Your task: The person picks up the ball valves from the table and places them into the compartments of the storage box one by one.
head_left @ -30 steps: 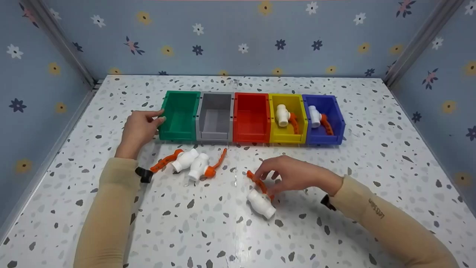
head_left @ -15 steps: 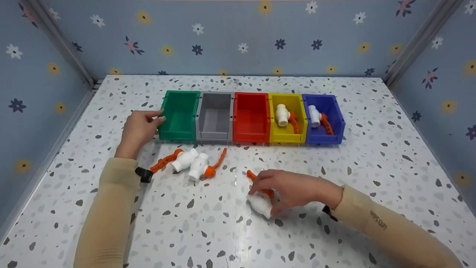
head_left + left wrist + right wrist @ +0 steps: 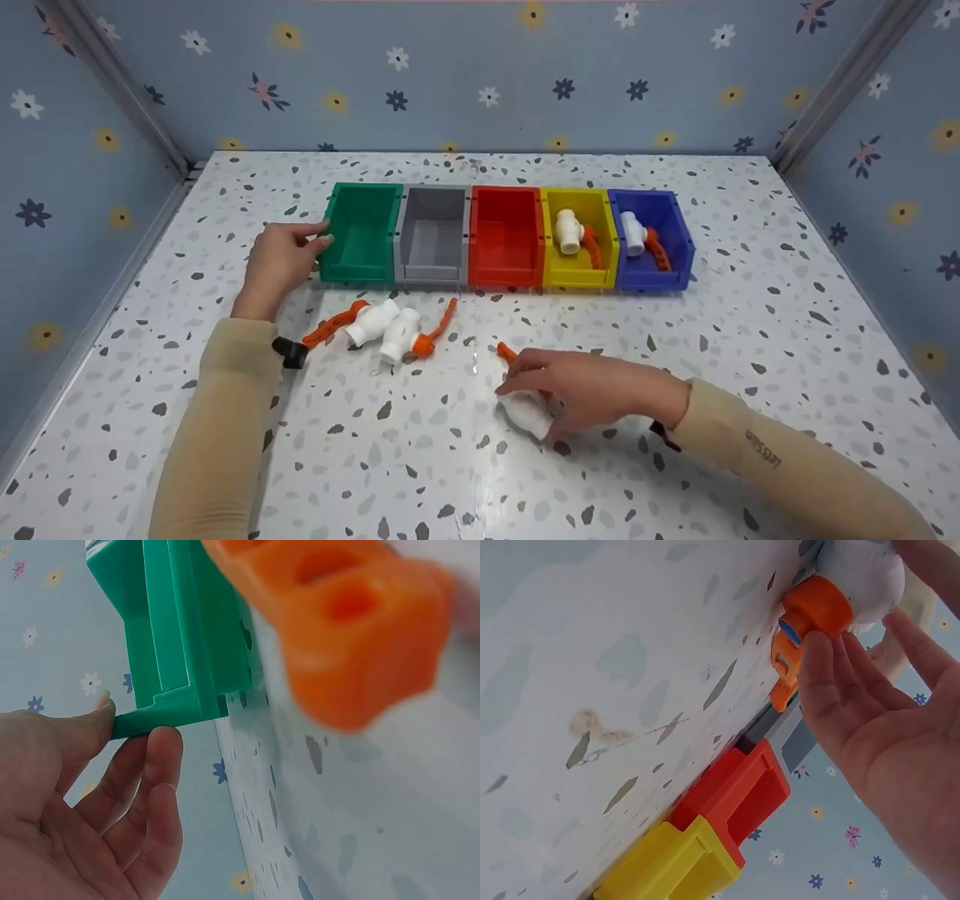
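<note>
My left hand (image 3: 279, 262) pinches the left wall of the green bin (image 3: 363, 274) between thumb and fingers; the left wrist view shows the fingertips on the bin's edge (image 3: 161, 717). My right hand (image 3: 592, 388) grips a white ball valve (image 3: 523, 414) with an orange handle, which lies on the table in front of the bins. In the right wrist view its orange collar (image 3: 821, 606) sits beside the fingers, and its white body is between thumb and fingers. Two more ball valves, a left one (image 3: 373, 322) and a right one (image 3: 401, 336), lie side by side near the left wrist.
The green bin joins a row with a grey bin (image 3: 433, 274), a red bin (image 3: 505, 276), a yellow bin (image 3: 579, 280) and a blue bin (image 3: 654, 282). One ball valve (image 3: 568, 231) lies in the yellow bin, another valve (image 3: 634, 234) in the blue. Flowered walls enclose the speckled table.
My right hand has moved down from the valve's orange handle to its white body, and its fingers have closed round it. The left hand stays on the green bin.
</note>
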A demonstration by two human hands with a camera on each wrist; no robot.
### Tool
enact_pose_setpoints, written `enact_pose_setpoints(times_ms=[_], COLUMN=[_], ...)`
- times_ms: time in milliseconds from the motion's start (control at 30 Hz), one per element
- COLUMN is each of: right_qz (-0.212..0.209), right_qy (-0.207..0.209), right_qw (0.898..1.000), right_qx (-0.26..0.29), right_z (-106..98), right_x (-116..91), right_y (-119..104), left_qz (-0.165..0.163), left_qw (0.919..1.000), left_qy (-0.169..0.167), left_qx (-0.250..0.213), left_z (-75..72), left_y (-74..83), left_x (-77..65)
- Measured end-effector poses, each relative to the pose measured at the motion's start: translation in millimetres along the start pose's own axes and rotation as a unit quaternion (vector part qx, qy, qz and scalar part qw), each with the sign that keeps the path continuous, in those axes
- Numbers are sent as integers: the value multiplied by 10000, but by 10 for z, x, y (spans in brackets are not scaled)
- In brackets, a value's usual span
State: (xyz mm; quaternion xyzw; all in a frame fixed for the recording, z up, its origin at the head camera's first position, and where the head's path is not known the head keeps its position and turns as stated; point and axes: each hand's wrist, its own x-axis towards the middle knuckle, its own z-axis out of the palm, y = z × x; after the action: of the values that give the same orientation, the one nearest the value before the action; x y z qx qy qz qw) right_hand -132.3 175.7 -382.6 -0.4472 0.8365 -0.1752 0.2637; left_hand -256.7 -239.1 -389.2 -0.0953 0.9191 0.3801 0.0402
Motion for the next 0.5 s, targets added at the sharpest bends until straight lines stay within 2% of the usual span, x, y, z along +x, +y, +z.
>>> enact_pose_setpoints(times_ms=[200,500], right_qz=[-132,-67], right_qy=[-10,-72], right_qw=[9999,9998], right_qx=[-81,-174], right_z=[4,-11], right_x=[3,11], right_y=[9,9], left_qz=[-11,-20], left_qw=[10000,10000], left_qy=[3,-11], left_qx=[38,49], left_z=[8,10], left_y=[7,-5], left_x=[1,26])
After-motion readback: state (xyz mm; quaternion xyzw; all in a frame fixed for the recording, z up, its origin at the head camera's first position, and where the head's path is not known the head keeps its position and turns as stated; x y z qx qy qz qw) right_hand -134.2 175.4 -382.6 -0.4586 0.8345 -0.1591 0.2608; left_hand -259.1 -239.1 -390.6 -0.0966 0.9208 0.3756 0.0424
